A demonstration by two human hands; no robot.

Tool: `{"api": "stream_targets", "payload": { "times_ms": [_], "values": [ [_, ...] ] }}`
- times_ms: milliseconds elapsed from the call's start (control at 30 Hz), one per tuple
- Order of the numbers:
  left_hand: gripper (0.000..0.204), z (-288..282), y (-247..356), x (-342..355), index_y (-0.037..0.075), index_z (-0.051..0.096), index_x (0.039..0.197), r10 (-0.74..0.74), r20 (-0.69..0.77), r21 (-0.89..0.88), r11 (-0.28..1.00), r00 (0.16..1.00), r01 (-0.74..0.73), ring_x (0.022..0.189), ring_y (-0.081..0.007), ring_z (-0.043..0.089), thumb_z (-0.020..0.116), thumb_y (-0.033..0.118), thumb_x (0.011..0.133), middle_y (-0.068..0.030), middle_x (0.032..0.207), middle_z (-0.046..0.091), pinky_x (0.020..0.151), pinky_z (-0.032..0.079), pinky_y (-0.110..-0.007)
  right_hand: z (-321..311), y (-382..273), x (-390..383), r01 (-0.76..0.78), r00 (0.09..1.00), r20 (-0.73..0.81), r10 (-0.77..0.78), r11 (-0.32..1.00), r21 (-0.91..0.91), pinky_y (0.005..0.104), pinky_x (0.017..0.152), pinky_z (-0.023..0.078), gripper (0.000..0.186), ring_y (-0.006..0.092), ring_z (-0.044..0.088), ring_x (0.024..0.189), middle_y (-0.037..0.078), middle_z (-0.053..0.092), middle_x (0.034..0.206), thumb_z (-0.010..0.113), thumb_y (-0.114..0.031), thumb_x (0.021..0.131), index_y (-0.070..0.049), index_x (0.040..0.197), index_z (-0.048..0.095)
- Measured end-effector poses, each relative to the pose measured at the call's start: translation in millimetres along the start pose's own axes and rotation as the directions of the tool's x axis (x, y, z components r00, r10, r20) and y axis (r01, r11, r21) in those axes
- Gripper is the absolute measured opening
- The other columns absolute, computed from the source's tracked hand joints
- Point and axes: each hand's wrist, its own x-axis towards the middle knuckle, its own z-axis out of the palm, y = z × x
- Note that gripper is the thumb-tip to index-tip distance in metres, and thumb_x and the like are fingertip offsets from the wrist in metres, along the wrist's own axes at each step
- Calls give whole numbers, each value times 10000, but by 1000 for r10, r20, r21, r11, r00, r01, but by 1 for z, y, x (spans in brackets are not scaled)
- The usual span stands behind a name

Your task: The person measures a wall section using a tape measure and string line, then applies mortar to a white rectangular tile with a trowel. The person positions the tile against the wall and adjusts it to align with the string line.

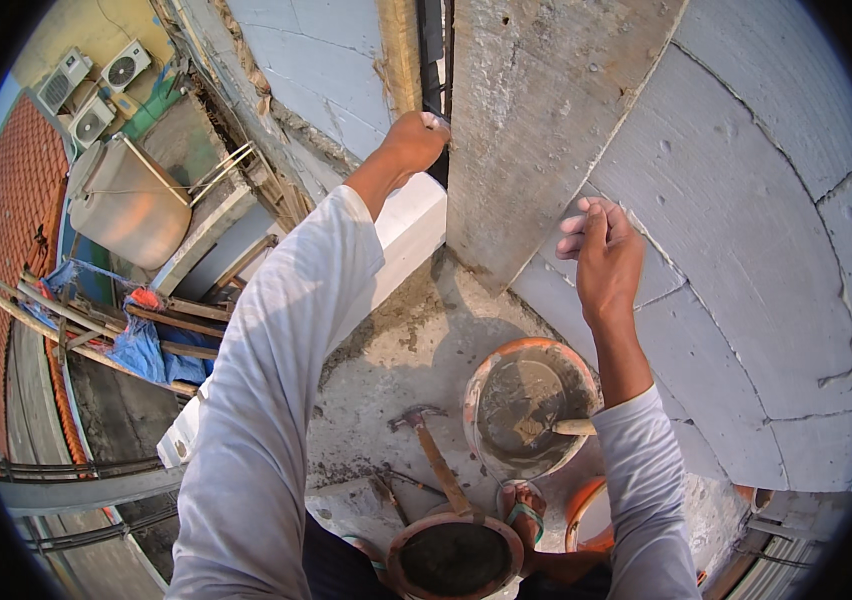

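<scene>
My left hand (416,145) is closed at the narrow gap between a yellowish wooden post (401,55) and a broad, mortar-stained board (536,120). What its fingers hold, if anything, is hidden. Just below that wrist lies a pale block (411,235), partly covered by my sleeve. My right hand (606,255) hovers to the right of the board, before the grey block wall (746,230). Its fingers are loosely bent and apart, with nothing visible in them.
Below my right hand stands a bucket of wet mortar (521,400) with a wooden handle (574,427) sticking out. A hammer (436,455) lies beside it, near another mortar bucket (456,555) by my feet. An orange bucket (591,515) is right. Far left, a drop shows a water tank (131,205).
</scene>
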Motion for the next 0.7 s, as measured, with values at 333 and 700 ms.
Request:
{"api": "stream_targets", "payload": {
  "times_ms": [333, 700],
  "values": [
    [202, -11, 15, -5, 28, 725, 1007, 50, 106, 52, 997, 993, -56, 773, -142, 567, 668, 216, 963, -42, 840, 647, 748, 471, -324, -4, -19, -1, -104, 994, -17, 112, 961, 256, 303, 675, 531, 273, 113, 550, 684, 43, 602, 819, 407, -172, 1112, 4, 1124, 615],
    [149, -10, 17, 4, 26, 674, 898, 107, 43, 90, 990, 993, -110, 785, -153, 590, 651, 166, 943, -42, 825, 632, 754, 483, -330, -10, -37, 6, -32, 999, 3, 32, 979, 204, 309, 666, 535, 286, 109, 546, 679, 37, 596, 812, 406, -174, 1112, 13, 1140, 621]
  ]
}}
